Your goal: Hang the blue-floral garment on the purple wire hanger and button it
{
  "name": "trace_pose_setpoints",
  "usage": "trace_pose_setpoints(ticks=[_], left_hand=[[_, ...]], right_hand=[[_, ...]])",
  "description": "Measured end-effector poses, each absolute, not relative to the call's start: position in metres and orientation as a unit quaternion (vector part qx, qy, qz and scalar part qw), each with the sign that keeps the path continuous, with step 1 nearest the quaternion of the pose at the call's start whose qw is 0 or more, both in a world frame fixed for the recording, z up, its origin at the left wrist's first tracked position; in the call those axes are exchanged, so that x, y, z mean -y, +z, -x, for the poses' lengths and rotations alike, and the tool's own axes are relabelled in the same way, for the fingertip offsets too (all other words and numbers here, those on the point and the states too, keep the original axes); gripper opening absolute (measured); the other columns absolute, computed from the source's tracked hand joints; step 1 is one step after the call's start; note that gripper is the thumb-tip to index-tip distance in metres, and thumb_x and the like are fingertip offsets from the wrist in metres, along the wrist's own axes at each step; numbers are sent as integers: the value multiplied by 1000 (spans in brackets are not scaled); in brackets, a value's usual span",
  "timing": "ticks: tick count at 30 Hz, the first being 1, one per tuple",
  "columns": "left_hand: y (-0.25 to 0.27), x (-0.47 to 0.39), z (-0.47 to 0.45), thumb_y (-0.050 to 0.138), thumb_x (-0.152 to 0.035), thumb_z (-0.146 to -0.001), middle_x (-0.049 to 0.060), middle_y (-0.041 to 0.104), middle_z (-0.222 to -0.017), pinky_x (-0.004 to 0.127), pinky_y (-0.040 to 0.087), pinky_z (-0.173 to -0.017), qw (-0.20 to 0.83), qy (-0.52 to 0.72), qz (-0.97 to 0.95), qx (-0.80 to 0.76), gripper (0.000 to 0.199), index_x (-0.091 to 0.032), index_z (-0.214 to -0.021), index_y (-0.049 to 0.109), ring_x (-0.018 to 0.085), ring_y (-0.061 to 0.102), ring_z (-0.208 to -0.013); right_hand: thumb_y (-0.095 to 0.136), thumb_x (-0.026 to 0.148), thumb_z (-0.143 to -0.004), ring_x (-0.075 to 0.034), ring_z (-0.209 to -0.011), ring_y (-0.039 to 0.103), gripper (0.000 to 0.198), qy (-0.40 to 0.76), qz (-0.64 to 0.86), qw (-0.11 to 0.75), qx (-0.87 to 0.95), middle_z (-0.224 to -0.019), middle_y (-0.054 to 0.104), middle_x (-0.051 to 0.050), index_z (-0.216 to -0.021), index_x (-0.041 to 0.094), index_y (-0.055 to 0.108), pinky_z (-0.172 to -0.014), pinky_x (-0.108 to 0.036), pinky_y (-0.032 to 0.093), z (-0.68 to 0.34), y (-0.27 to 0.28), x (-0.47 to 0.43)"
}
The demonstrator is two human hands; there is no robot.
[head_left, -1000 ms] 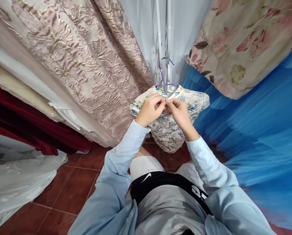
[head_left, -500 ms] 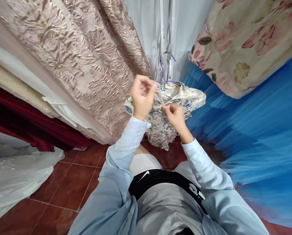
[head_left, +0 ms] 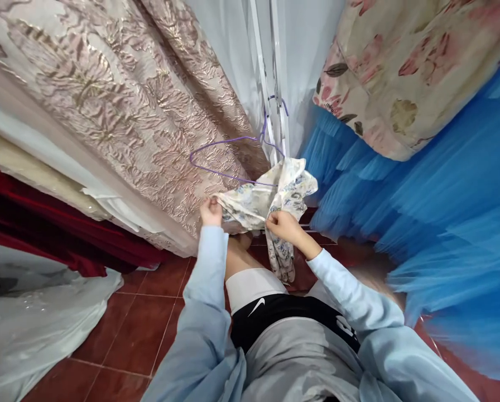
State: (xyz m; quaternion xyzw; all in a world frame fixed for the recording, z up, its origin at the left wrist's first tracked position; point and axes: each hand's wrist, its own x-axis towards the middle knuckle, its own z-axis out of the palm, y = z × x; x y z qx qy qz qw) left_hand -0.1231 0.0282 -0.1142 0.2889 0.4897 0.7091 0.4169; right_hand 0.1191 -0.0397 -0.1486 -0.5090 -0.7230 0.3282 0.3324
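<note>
A small floral garment (head_left: 252,204), white with blue and yellowish print, hangs partly off a purple wire hanger (head_left: 222,142). The hanger's left arm is bare, while its right end still runs into the cloth. My left hand (head_left: 211,212) pinches the garment's left edge and holds it out to the side, below the hanger. Around the front edge near the garment's middle, the fingers of my right hand (head_left: 284,226) are closed. The garment's lower part droops under my right hand. The hanger's hook hangs by white metal bars (head_left: 278,72).
A pink embossed fabric (head_left: 107,106) hangs at the left, beside dark red cloth (head_left: 32,218). On the right are a floral cream fabric (head_left: 417,72) and blue tulle (head_left: 451,223). Clear plastic-like sheeting (head_left: 57,312) lies low at the left, over red floor tiles (head_left: 136,329).
My left hand has moved left and down, drawing the garment's left side off the hanger. My right hand has lowered slightly, still gripping the front. The hanger's left arm now shows.
</note>
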Motion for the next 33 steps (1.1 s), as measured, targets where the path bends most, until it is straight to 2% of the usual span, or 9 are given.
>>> trace_pose_setpoints(ticks=[4,6,9,11,14,16,19,26,33], left_hand=[[-132,7,66,75,-15,-75,-5,51,-68,23,51,-77,469,704,-292,-447,31,-20,-77,44,7,51,-62],[-122,28,38,81,-21,-71,-2,60,-80,24,52,-80,487,681,-374,-398,33,-21,-87,52,10,61,-74],[-94,53,4,82,-27,-74,3,65,-87,26,51,-84,454,599,-545,-371,25,-20,-87,62,15,65,-85],[-78,61,-8,79,-29,-79,6,68,-93,28,49,-92,443,549,-618,-348,21,-20,-94,68,17,66,-92],[-73,64,-13,80,-40,-79,8,70,-100,31,50,-94,534,475,-634,-295,44,-22,-117,68,22,67,-99],[-84,63,-9,84,-52,-73,9,72,-97,32,53,-84,626,387,-615,-282,54,-20,-113,71,24,67,-92],[-112,62,5,86,-61,-64,8,71,-85,30,51,-71,669,294,-603,-319,52,-15,-86,75,21,65,-76],[-113,48,75,79,-48,-72,1,60,-66,21,38,-57,490,349,-672,-431,35,-14,-71,69,13,51,-62],[-60,-8,171,62,-21,-66,4,60,-76,32,41,-86,191,346,-728,-560,6,-18,-69,66,23,52,-85]], right_hand=[[73,14,-73,-14,-55,52,25,324,562,278,709,-55,58,1,-56,20,56,-56,-26,35,-139,-165,46],[81,19,-67,-18,-66,61,16,343,536,303,709,-69,68,-1,-74,20,67,-62,-26,44,-150,-163,53],[85,36,-69,-22,-87,66,42,409,422,379,715,-97,74,-5,-104,18,69,-76,-31,52,-159,-142,65],[73,46,-82,-20,-75,63,30,449,385,391,705,-82,70,-3,-89,17,67,-69,-30,51,-162,-120,74],[62,52,-92,-15,-59,56,40,489,384,388,680,-64,62,0,-73,17,62,-56,-27,47,-176,-86,86],[64,55,-91,-16,-61,60,41,504,375,397,669,-70,68,-3,-76,17,67,-56,-28,49,-194,-67,89],[72,55,-86,-19,-62,64,40,473,389,421,669,-72,72,-6,-77,16,72,-54,-28,51,-233,-50,80],[83,44,-75,-13,-55,47,30,263,442,541,665,-60,56,1,-66,19,67,-49,-26,36,-301,-61,-15],[79,45,-81,-10,-58,35,39,315,403,510,692,-59,42,5,-63,20,54,-56,-26,35,-252,-77,-71]])
